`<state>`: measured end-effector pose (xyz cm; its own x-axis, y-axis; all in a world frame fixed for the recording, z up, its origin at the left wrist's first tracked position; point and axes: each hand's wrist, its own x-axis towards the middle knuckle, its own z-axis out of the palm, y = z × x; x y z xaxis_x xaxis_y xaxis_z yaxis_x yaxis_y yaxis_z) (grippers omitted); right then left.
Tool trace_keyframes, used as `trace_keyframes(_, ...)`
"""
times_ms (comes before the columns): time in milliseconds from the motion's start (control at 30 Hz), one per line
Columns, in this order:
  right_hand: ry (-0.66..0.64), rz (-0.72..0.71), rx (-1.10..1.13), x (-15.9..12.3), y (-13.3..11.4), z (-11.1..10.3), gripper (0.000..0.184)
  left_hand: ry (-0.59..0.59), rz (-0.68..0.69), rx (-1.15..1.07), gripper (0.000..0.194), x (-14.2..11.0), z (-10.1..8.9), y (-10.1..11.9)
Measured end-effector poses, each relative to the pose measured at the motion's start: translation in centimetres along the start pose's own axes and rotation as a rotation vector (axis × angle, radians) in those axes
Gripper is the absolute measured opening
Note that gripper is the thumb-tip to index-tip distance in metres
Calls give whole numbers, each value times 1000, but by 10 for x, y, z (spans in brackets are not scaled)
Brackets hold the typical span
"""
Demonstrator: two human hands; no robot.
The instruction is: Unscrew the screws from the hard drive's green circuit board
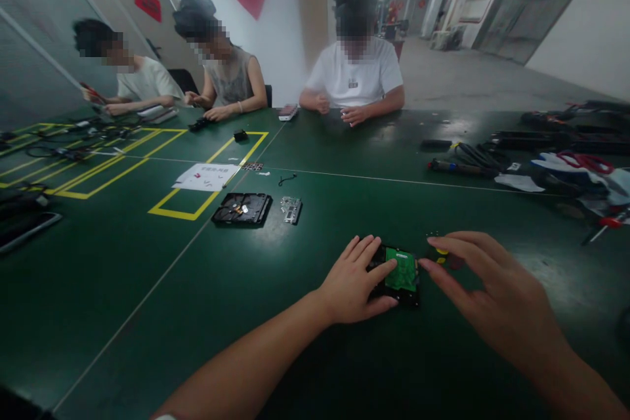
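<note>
A hard drive with a green circuit board facing up lies flat on the table in front of me. My left hand grips it from the left, fingers over the far edge, thumb along the near edge and one fingertip on the board. Just off the drive's right end, my right hand is held with thumb and index finger apart, and I see nothing between their tips. Behind those fingers lies a small yellow item, partly hidden, whose kind I cannot make out. Several tiny bits, perhaps screws, are scattered beside it.
The green table holds an opened black drive case, a loose circuit board and a white paper. Cables and tools crowd the right side, with a red-handled screwdriver. Three people sit across the table.
</note>
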<state>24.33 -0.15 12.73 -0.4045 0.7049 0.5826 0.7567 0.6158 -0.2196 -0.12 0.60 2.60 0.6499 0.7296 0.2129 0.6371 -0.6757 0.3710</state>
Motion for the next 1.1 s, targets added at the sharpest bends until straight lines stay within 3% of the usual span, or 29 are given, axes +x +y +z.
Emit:
trace_keyframes(300,5,-35,-83,-3,-16,-25,22,75,6,50,84,-1,8,0)
trace_keyframes(533,-78,142,-12,0,-20,-36,14,79,9,92,78,-3,8,3)
trace_keyframes(800,-210,77,-50,13,-41,-49,13,100,-26,92,78,-16,10,16)
trace_keyframes(1100,-194,75,-76,-4,-48,-50,14,145,-78,111,78,-27,20,21)
